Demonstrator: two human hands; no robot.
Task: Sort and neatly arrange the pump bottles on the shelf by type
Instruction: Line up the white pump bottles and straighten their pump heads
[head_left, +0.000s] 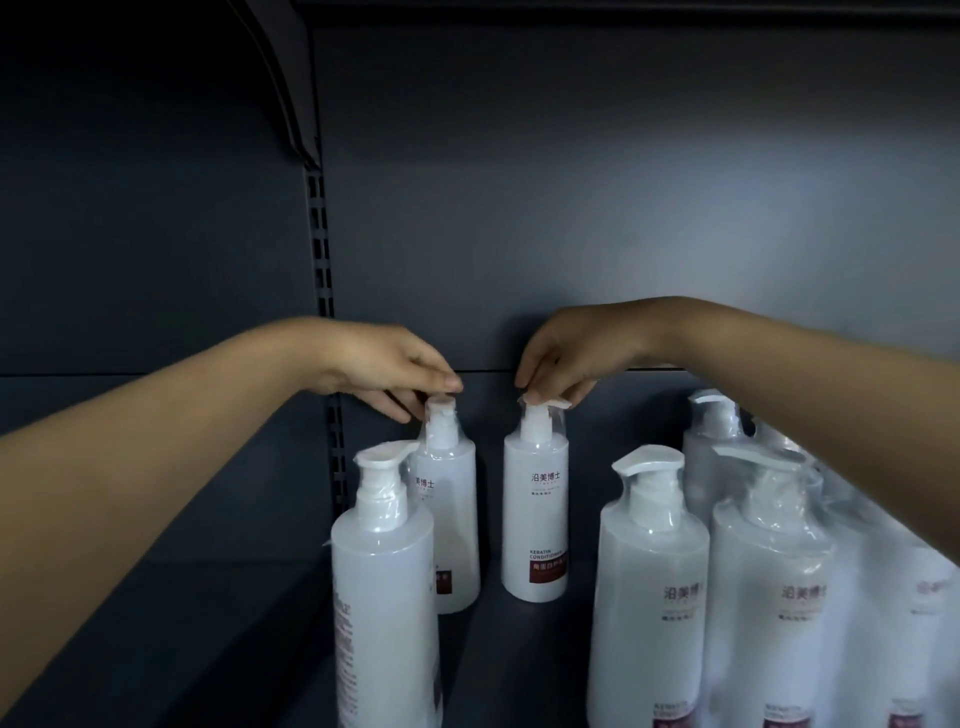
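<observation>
On the shelf (249, 597), both hands pinch pump tops: left hand (395, 371) apparently grips the rear-left bottle (449, 519), right hand (566, 353) the conditioner bottle (535, 525).

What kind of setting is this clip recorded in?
Most likely a shop aisle or stockroom. The dark metal shelf hangs on a slotted upright, like retail shelving, and it holds many identical shrink-wrapped pump bottles. The left hand and right hand each touch a bottle's pump.

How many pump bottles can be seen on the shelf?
6 clearly: two at the back under the hands, one front left, two front right, one behind them. More may be hidden at the blurred right edge.
</observation>
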